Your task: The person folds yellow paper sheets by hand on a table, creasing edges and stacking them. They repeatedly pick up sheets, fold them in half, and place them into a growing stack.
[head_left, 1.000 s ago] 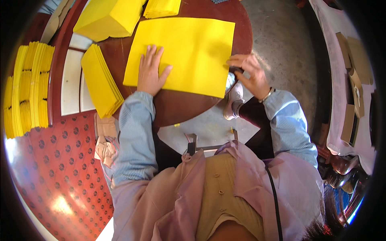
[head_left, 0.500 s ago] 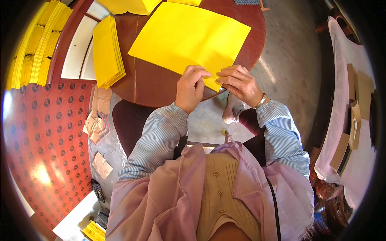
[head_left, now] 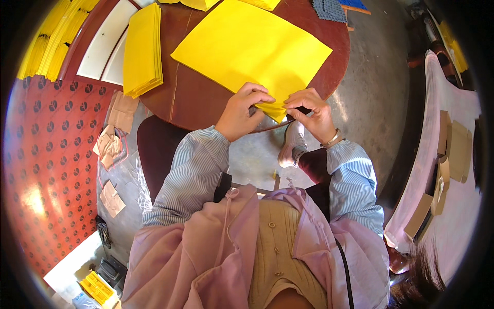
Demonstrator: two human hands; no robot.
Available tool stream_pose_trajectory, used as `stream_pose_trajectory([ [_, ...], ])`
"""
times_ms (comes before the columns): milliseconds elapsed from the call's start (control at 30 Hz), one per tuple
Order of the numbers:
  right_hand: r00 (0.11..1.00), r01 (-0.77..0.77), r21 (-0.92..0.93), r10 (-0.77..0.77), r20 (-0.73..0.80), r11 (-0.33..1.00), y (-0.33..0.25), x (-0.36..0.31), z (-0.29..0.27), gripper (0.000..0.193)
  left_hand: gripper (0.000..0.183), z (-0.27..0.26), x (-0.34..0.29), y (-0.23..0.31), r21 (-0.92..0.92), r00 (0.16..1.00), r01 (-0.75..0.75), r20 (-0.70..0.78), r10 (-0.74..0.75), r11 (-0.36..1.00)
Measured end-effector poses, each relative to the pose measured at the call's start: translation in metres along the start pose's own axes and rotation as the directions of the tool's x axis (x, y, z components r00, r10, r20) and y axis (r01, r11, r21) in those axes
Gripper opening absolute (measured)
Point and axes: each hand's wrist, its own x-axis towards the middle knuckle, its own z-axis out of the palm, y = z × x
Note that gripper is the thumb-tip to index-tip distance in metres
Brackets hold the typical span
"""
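A large flat pile of yellow sheets (head_left: 252,46) lies across the round table, one corner pointing toward me at the near edge. My left hand (head_left: 243,109) is closed at the left side of that corner, fingers bent over the top. On the corner's right side, my right hand (head_left: 313,112) pinches the edge between thumb and fingers. Several layers show, slightly fanned and lifted, between the two hands. The undersides of the sheets and part of each thumb are hidden.
The dark red table (head_left: 193,95) also carries a folded yellow stack (head_left: 143,54) at left and a grey-blue textured cloth (head_left: 329,10) at far right. More yellow stacks (head_left: 51,44) stand far left. Cardboard pieces (head_left: 458,149) lie on a pale pink cover (head_left: 406,206) at right.
The view has shifted a little. The near corner's layers have fanned apart and bent up. My right fingers have drawn into a pinch at the edge; my left hand stays on the other side.
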Motion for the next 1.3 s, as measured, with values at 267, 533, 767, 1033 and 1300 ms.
stream_pose_trajectory([
  [267,0.994,0.043,-0.096,-0.052,-0.094,0.994,-0.002,-0.003,0.006,0.020,0.015,0.009,0.003,0.002,0.030,0.992,0.040,-0.118,-0.037,0.999],
  [533,0.992,0.081,-0.131,-0.093,-0.086,0.988,-0.007,-0.016,0.016,0.031,0.014,0.016,0.004,-0.001,-0.024,0.969,0.137,-0.205,-0.139,0.990],
  [767,0.988,0.131,-0.159,-0.142,-0.060,0.979,-0.006,-0.017,0.014,0.022,0.012,0.012,0.004,-0.005,-0.054,0.976,0.147,-0.152,-0.153,0.988],
  [1033,0.981,-0.123,0.069,0.131,-0.143,0.990,-0.008,-0.019,0.022,0.013,0.020,0.008,0.004,-0.007,-0.033,0.993,0.010,-0.118,-0.014,0.999],
  [1300,0.970,-0.121,0.009,0.120,-0.211,0.993,-0.009,-0.020,0.025,0.013,0.015,0.018,0.006,-0.001,0.006,0.976,0.089,-0.199,-0.086,0.996],
])
